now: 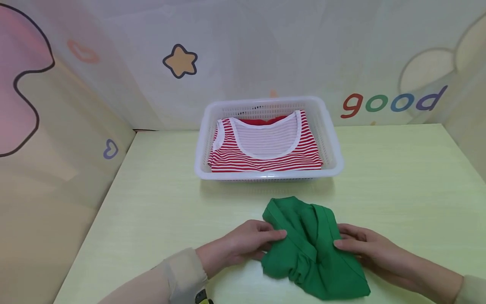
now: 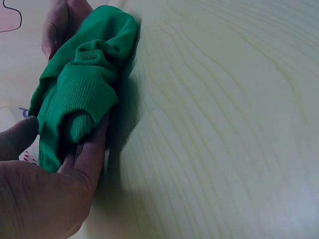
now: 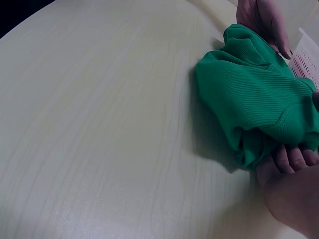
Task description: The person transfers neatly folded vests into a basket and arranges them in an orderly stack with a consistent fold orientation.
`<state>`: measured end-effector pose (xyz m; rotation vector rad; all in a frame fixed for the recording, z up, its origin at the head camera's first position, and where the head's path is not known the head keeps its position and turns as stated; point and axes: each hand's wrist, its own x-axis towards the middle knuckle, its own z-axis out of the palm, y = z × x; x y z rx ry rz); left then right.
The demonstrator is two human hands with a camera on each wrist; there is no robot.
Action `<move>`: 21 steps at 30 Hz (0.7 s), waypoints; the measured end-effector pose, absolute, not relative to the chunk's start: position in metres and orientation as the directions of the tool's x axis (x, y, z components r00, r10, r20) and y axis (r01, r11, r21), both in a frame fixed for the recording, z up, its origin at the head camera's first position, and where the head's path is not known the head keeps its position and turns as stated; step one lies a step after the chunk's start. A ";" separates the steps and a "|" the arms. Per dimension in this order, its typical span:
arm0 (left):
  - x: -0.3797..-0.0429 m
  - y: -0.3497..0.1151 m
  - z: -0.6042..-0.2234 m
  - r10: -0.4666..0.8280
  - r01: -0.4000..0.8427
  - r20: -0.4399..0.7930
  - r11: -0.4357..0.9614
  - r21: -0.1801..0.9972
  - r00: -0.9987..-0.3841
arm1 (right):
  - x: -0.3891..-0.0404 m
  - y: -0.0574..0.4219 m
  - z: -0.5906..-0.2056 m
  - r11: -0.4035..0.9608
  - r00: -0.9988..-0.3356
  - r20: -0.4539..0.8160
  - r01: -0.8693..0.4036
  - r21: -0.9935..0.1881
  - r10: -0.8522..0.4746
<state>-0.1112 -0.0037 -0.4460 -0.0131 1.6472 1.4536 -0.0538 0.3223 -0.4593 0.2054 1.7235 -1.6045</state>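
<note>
A bunched green ribbed garment [image 1: 300,249] with banded edges lies between both hands, close over the table. My left hand [image 1: 248,242] grips its left side, thumb on top and the other fingers underneath. From the left wrist view, those fingers [image 2: 94,149] run below a rolled fold of the cloth. On the opposite side my right hand [image 1: 366,251] holds the garment's edge, its thumb over the fabric. The right wrist view shows the right fingers [image 3: 284,158] tucked under the ribbed cloth. Loose folds gather at the garment's middle, and one corner points toward the lower right.
Behind the garment stands a white plastic basket [image 1: 336,162] with perforated walls. A folded red-and-white striped tank top [image 1: 265,164] lies inside it, with red cloth [image 1: 258,122] showing behind. The pale wood-grain table [image 1: 152,190] meets printed walls at the back and sides.
</note>
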 end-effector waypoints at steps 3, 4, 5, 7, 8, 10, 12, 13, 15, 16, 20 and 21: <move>-0.110 -0.002 -0.447 0.517 -0.542 -0.613 0.303 0.784 -0.597 | -0.054 0.321 -0.460 0.191 -0.714 -0.597 0.570 -0.799 -0.366; -0.110 -0.002 -0.447 0.514 -0.541 -0.612 0.301 0.785 -0.601 | -0.054 0.321 -0.460 0.188 -0.722 -0.589 0.563 -0.805 -0.362; -0.110 -0.002 -0.447 0.511 -0.539 -0.609 0.299 0.787 -0.606 | -0.053 0.321 -0.460 0.179 -0.730 -0.579 0.555 -0.812 -0.363; -0.110 -0.002 -0.448 0.506 -0.537 -0.601 0.287 0.794 -0.619 | -0.053 0.322 -0.461 0.157 -0.743 -0.561 0.545 -0.823 -0.364; -0.110 -0.003 -0.448 0.506 -0.534 -0.595 0.278 0.798 -0.625 | -0.053 0.322 -0.461 0.148 -0.748 -0.555 0.542 -0.827 -0.363; -0.111 -0.005 -0.448 0.513 -0.527 -0.577 0.258 0.810 -0.636 | -0.053 0.323 -0.462 0.139 -0.756 -0.546 0.535 -0.833 -0.361; -0.111 -0.008 -0.446 0.521 -0.517 -0.558 0.239 0.822 -0.646 | -0.053 0.326 -0.462 0.134 -0.760 -0.544 0.535 -0.834 -0.357; -0.112 -0.010 -0.445 0.526 -0.510 -0.549 0.234 0.828 -0.650 | -0.053 0.327 -0.462 0.134 -0.763 -0.541 0.531 -0.837 -0.355; -0.113 -0.015 -0.442 0.531 -0.499 -0.534 0.225 0.837 -0.658 | -0.052 0.331 -0.462 0.136 -0.767 -0.542 0.530 -0.837 -0.344; -0.113 -0.018 -0.441 0.533 -0.494 -0.529 0.222 0.841 -0.661 | -0.052 0.332 -0.462 0.139 -0.769 -0.543 0.530 -0.836 -0.337; -0.116 -0.031 -0.440 0.533 -0.495 -0.522 0.209 0.844 -0.665 | -0.052 0.343 -0.461 0.136 -0.791 -0.520 0.505 -0.852 -0.323; -0.116 -0.035 -0.440 0.534 -0.499 -0.524 0.207 0.842 -0.663 | -0.052 0.346 -0.461 0.132 -0.797 -0.513 0.499 -0.857 -0.318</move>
